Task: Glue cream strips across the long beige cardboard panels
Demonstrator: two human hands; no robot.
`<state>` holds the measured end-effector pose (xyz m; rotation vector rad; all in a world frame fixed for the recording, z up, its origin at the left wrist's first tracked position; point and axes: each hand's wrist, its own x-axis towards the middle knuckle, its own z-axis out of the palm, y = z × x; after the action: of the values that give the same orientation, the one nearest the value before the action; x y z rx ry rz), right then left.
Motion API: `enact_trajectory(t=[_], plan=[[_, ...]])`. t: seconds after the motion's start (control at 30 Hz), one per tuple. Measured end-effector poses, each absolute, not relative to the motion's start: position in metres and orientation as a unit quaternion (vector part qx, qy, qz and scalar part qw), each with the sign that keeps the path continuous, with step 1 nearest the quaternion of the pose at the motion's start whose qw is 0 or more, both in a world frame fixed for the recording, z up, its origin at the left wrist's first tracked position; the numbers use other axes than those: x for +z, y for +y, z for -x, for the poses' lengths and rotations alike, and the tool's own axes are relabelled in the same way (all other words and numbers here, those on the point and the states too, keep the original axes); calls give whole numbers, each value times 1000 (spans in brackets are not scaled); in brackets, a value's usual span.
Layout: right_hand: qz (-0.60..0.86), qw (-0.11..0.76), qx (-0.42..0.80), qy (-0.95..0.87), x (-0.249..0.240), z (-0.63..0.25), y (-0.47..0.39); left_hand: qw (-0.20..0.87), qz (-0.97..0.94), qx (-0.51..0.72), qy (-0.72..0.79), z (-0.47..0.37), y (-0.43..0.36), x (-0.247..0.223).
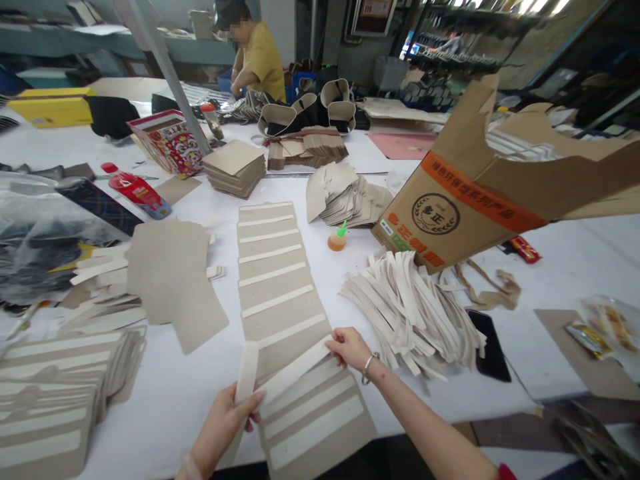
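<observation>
A row of overlapping grey-beige cardboard pieces [280, 291] runs away from me down the table, each crossed by a whitish strip. My right hand [350, 348] pinches the right end of a white strip [300, 369] slanting over the nearer pieces. Around that strip's left end, my left hand [233, 417] is closed, with another strip [247, 373] standing up between thumb and fingers. Whether the slanted strip touches the cardboard all along, I cannot tell. A heap of loose strips [407, 310] lies to the right of my right hand.
Stacked cardboard pieces with strips [60, 393] lie at left, below plain cardboard sheets [170, 273]. A small glue-like bottle with green tip [337, 239] stands beyond the row. A large carton [440, 207] and a black phone [489, 347] are at right. A person in yellow [263, 57] sits behind.
</observation>
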<state>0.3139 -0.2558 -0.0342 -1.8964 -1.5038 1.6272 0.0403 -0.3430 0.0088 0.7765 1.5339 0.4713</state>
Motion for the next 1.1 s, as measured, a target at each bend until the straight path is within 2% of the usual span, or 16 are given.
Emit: enact_trajectory(t=[0.17, 0.3, 0.67, 1.1], plan=[[678, 118, 455, -565, -42, -314, -238, 546, -357, 190, 734, -38, -326, 0], [692, 100, 412, -584, -45, -311, -236, 531, -362, 201, 739, -36, -324, -6], [697, 66, 379, -605, -47, -307, -235, 494, -357, 170, 774, -33, -325, -20], [701, 64, 364, -611, -53, -306, -238, 478, -363, 163, 783, -35, -323, -22]])
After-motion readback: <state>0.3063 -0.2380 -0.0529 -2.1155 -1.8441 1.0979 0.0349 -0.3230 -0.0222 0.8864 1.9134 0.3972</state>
